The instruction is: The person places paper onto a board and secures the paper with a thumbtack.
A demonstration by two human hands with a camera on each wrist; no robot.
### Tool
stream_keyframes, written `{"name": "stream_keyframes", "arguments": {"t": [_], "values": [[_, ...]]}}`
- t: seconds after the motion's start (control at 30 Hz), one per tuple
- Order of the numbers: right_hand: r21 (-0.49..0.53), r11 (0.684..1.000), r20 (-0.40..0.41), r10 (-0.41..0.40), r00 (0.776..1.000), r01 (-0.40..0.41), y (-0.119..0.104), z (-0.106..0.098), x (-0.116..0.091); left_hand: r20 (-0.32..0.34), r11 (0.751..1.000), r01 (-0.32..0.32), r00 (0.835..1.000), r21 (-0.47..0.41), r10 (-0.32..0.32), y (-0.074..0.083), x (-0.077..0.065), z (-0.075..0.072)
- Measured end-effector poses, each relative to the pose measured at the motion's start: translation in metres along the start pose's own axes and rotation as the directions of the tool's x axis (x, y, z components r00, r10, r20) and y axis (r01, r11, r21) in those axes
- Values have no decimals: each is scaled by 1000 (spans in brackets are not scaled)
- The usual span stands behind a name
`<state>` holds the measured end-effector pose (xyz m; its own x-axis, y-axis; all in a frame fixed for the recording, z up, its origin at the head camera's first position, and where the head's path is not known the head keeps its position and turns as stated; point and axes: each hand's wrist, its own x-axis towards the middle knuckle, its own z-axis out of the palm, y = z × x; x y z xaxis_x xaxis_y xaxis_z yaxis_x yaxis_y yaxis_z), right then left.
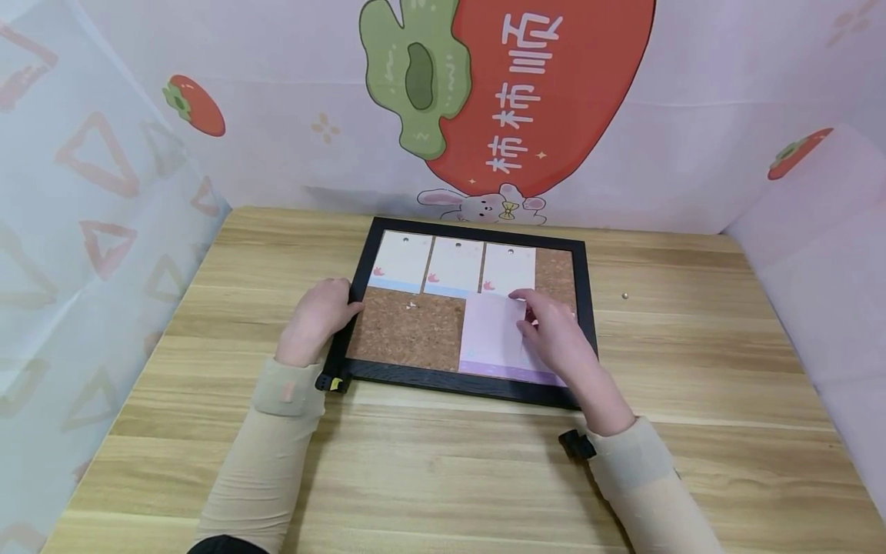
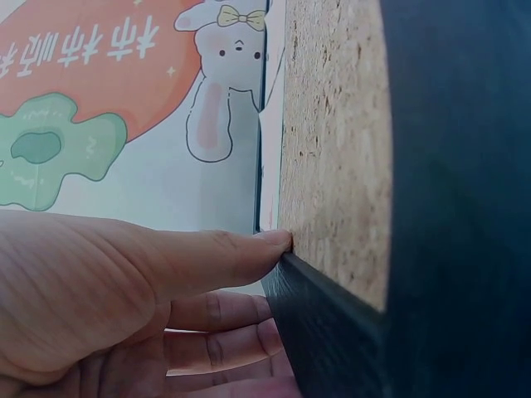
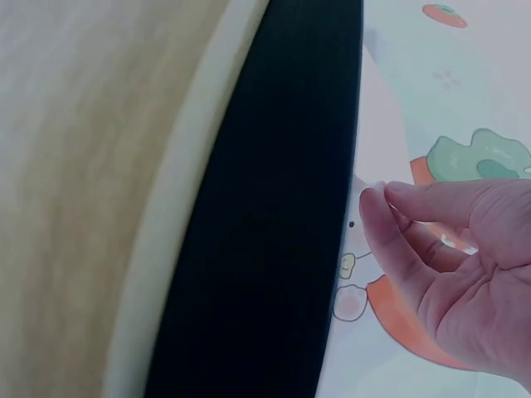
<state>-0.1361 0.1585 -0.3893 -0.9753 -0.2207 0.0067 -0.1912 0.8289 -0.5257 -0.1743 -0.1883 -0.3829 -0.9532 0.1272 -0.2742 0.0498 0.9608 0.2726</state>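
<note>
A corkboard [image 1: 408,331] with a black frame lies on the table. My left hand [image 1: 316,323] grips its left side; in the left wrist view the thumb [image 2: 224,255] rests on the frame's inner edge and the fingers lie along the outer side. A blank lilac note [image 1: 491,331] with a purple lower band lies on the right part of the cork. Over this note is my right hand [image 1: 557,335]. In the right wrist view its thumb and forefinger pinch a small pale thing [image 3: 379,186], too small to tell clearly, perhaps a tack.
Three white notes, at left [image 1: 401,258], middle [image 1: 453,265] and right [image 1: 508,269], hang from tacks along the board's top. Small shiny pieces [image 1: 411,305] lie on the cork. One small round piece [image 1: 625,295] lies on the table [image 1: 692,346]. A printed curtain [image 1: 298,115] stands behind.
</note>
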Motion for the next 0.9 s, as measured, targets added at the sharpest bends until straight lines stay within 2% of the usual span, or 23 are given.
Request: {"name": "stream_keyframes", "arguments": {"t": [0.27, 0.47, 0.7, 0.9], "values": [[-9, 1000, 68, 0, 998, 0, -2, 4, 12, 4, 1000, 0, 1000, 8, 0, 0, 1, 0], [-9, 1000, 73, 4, 997, -3, 0, 6, 19, 0, 1000, -8, 1000, 14, 8, 0, 1, 0], [-43, 997, 88, 61, 994, -57, 0, 9, 23, 3, 1000, 1, 1000, 6, -1, 0, 2, 1], [-85, 996, 96, 44, 994, -36, -1, 11, 25, 8, 1000, 3, 1000, 8, -3, 0, 1, 0]]}}
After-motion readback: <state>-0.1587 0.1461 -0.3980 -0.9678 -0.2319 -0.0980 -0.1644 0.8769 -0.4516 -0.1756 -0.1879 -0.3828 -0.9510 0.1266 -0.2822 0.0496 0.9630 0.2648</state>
